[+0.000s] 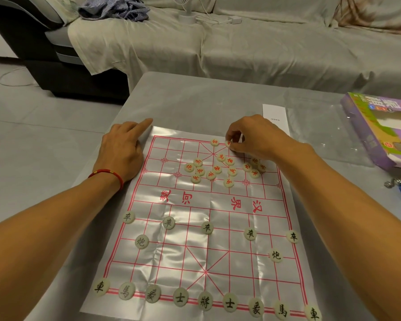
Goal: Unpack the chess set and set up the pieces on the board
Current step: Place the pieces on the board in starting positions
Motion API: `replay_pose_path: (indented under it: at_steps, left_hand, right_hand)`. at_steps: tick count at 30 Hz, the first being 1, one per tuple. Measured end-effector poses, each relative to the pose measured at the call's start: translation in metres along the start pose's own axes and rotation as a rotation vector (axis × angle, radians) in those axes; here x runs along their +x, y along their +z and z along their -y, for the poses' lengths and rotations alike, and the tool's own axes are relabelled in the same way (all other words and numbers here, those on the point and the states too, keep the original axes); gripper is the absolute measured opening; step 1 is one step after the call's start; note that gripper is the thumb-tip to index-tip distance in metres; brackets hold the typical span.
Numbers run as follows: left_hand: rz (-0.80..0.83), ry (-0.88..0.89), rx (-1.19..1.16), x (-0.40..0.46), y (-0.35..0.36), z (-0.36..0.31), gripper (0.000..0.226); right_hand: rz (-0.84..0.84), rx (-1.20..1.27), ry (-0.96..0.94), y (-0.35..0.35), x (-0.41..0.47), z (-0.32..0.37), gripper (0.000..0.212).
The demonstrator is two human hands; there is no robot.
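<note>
The right hand (252, 137) pinches a red-marked piece (228, 143) between thumb and fingertips at the far edge of the board (218, 242), just beside another red piece (214, 142) already on the back line; it looks best lowered squarely onto its line crossing and let go without sliding. The left hand (123, 147) rests at the board's far left corner, forefinger out and other fingers loosely curled, holding nothing, and would do well to keep the creased sheet flat. The pile of red pieces (218, 169) waits mid-board, while the black pieces (205, 301) stand arranged on the near side.
</note>
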State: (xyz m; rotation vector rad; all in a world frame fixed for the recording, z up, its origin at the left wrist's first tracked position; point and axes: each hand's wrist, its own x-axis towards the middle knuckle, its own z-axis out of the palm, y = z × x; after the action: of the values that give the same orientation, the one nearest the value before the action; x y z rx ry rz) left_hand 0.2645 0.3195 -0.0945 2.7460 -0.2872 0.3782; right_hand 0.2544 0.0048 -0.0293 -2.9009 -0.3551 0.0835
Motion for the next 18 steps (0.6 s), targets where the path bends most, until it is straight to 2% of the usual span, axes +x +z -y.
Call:
replay_pose_path:
  at_steps: [9, 15, 18]
  left_hand:
    - [-0.009, -0.014, -0.004, 0.001, 0.002, 0.001, 0.047]
    - [-0.011, -0.002, -0.012, 0.001, 0.0, 0.0, 0.047]
    - [-0.007, -0.011, -0.006, 0.0, 0.0, -0.001, 0.047]
  right_hand:
    - [0.016, 0.006, -0.006, -0.009, -0.009, -0.003, 0.035]
    - [-0.025, -0.024, 0.014, -0.033, -0.049, -0.023, 0.023]
    - [0.031, -0.027, 0.009, -0.032, -0.064, -0.021, 0.023]
